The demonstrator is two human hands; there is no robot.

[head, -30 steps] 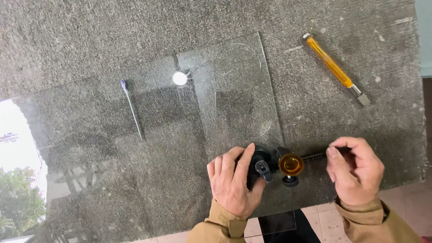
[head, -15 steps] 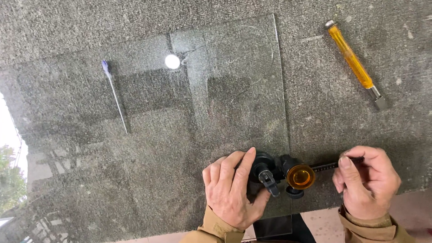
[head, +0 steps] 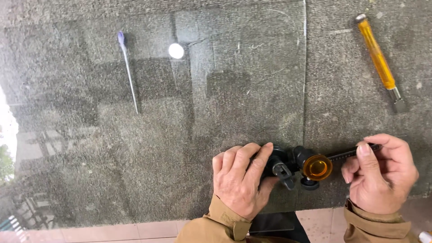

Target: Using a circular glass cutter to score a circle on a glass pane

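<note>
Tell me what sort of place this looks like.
Probably a glass-cutting workbench: a glass sheet lies on a grey carpeted table, a black compass-style cutter is under both hands, and an amber-handled glass cutter lies nearby.

Work surface: table covered in grey carpet (head: pixel 369 130). A clear glass sheet (head: pixel 243 90) lies flat on it. To the sheet's right, directly on the carpet, lies an amber-handled glass cutter (head: pixel 379 60).

Glass sheet (head: pixel 148 148), one; circle cutter (head: pixel 297 166), one, six o'clock; amber-handled cutter (head: pixel 378 60), one, two o'clock; thin stick (head: pixel 128 74), one, ten o'clock.
</note>
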